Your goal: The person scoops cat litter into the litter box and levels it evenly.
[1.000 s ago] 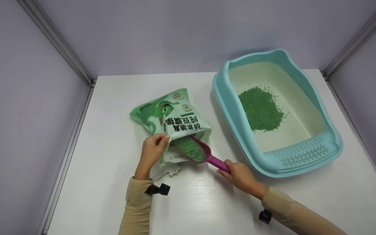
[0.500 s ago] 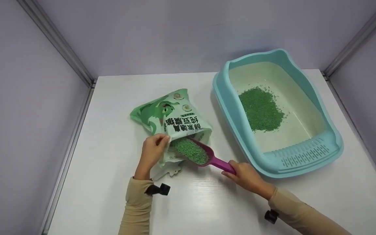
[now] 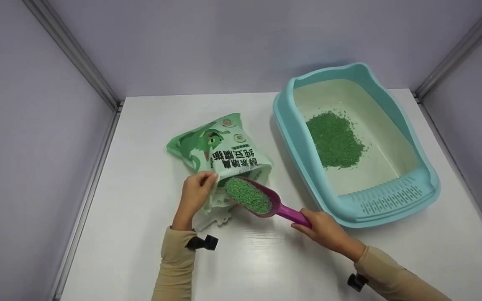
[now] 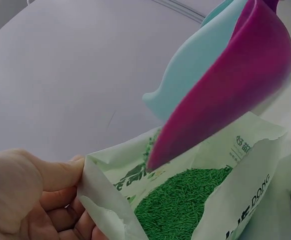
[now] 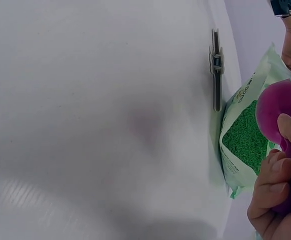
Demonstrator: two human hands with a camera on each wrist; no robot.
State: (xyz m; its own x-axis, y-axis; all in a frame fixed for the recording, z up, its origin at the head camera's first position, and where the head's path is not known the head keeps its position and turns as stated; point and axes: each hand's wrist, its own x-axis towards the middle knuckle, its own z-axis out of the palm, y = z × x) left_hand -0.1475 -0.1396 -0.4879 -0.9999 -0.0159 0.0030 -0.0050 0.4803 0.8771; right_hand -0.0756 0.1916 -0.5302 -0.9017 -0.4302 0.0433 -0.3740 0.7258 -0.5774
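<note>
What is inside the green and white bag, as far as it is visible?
Through its open mouth, green litter pellets can be seen inside the bag. The purple scoop blocks part of the opening, and whatever lies beneath the top pellets is covered.

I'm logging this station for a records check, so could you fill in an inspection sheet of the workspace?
Surface: white table, bearing bag and tray.
Bag: green and white, open, green pellets inside.
Scoop: purple, loaded with pellets, tip at the bag's mouth.
Tray: blue rim, pellet pile on its pale floor.
Clutter: pale flat item partly hidden by the bag; identity unclear.
Left hand: pinches the edge of the bag's mouth.
Right hand: grips the scoop's handle.
Cables: nothing seen.
Surroundings: plain pale walls, metal rails at the corners.
</note>
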